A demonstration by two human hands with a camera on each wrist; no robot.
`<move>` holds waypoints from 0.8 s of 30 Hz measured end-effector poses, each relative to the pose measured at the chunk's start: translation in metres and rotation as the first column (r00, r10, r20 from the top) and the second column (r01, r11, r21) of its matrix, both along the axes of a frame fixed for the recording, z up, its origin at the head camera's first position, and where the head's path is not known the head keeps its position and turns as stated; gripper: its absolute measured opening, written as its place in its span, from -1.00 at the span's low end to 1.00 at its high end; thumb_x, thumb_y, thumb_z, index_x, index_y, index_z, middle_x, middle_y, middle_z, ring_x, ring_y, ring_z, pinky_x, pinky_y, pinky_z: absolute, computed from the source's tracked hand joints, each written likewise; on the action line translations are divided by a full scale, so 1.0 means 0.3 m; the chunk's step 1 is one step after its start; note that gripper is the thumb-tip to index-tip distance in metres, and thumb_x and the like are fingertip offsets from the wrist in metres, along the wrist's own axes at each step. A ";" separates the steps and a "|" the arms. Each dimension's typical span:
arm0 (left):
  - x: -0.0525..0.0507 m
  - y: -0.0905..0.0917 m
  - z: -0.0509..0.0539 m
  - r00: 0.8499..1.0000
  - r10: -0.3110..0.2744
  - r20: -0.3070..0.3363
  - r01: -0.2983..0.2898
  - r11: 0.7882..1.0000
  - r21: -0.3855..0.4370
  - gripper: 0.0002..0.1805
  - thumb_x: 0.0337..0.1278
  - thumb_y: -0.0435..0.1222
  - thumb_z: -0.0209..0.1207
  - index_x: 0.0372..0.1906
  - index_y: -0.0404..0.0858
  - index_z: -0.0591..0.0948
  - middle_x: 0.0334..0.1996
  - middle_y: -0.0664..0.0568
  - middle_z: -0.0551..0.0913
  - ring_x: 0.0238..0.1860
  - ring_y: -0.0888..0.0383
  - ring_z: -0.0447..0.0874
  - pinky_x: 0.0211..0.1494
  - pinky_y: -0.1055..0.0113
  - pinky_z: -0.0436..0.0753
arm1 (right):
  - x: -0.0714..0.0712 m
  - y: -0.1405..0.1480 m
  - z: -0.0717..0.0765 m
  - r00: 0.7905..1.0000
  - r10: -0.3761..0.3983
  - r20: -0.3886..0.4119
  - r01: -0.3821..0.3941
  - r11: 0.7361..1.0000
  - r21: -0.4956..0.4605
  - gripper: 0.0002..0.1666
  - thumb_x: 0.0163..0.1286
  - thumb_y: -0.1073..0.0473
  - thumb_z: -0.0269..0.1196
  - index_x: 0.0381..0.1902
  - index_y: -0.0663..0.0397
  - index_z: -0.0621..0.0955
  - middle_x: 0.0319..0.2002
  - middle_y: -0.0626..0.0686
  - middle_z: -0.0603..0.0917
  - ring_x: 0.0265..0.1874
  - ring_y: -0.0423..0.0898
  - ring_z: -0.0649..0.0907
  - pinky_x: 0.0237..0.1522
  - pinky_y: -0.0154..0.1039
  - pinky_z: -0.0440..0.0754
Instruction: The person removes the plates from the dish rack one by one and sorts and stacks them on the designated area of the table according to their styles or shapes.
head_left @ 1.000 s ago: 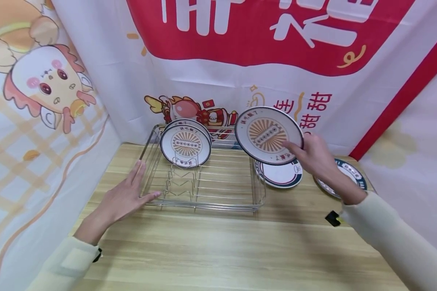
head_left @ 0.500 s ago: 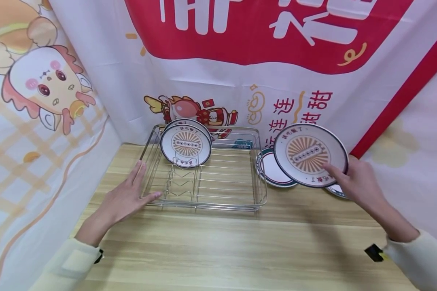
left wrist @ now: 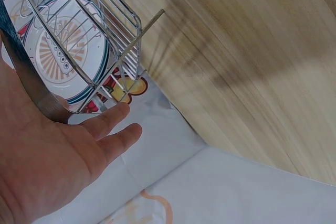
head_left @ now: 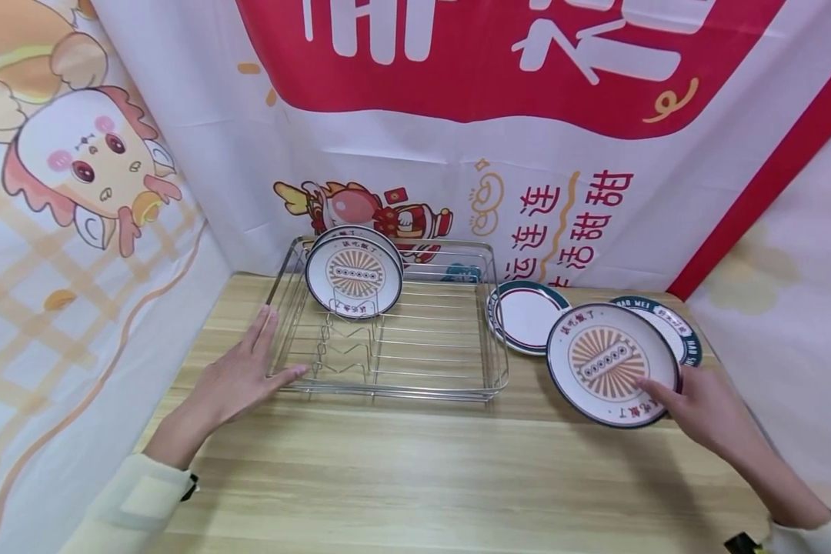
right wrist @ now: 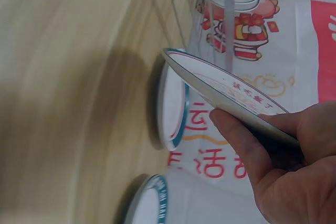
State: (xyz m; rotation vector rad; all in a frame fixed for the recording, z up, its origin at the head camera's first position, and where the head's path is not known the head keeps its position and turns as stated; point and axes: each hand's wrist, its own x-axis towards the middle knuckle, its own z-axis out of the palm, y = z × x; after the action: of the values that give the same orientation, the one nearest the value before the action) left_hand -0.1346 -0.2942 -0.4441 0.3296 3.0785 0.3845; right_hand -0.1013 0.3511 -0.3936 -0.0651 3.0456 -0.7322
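My right hand (head_left: 709,412) holds a round white plate (head_left: 605,362) by its right rim, thumb on the face and fingers beneath. Dark-rimmed, it bears an orange ray pattern and Chinese characters. In the right wrist view the plate (right wrist: 226,85) hangs tilted above the table. My left hand (head_left: 231,385) rests on the left side of a wire dish rack (head_left: 429,394), its fingers straight and the thumb over the front corner. Inside the rack, at the back left, a similar plate (head_left: 355,275) stands upright with another plate (head_left: 349,231) mostly hidden behind it.
Right of the rack, a green-rimmed plate (head_left: 526,315) lies on the wooden table (head_left: 415,477). Farther right lies another green-rimmed plate (head_left: 675,331), partly covered by the held one. A printed cloth (head_left: 388,146) hangs behind, and cloth also lines both sides.
My right hand has carried the plate from beside the rack's back right rightward and toward me, uncovering the nearer green-rimmed plate. My left hand stays on the rack.
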 end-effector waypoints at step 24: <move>0.002 -0.002 0.001 1.000 0.000 0.007 0.000 1.000 -0.002 0.22 0.42 0.42 -0.01 0.73 -0.28 -0.27 0.73 -0.27 -0.30 0.36 -0.60 0.41 -0.10 -0.38 0.71 | 0.016 0.069 -0.174 0.911 -0.015 0.412 0.102 0.977 -0.189 -0.57 0.57 -0.05 0.30 -0.17 0.30 0.66 -0.46 -0.01 0.72 -0.46 -0.08 0.62 -0.46 -0.29 0.55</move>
State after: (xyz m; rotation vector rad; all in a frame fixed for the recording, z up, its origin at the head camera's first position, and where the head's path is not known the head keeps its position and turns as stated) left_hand -0.1341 -0.2947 -0.4438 0.3274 3.0716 0.3810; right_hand -0.0966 0.3718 -0.4457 0.1611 2.5750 -0.9309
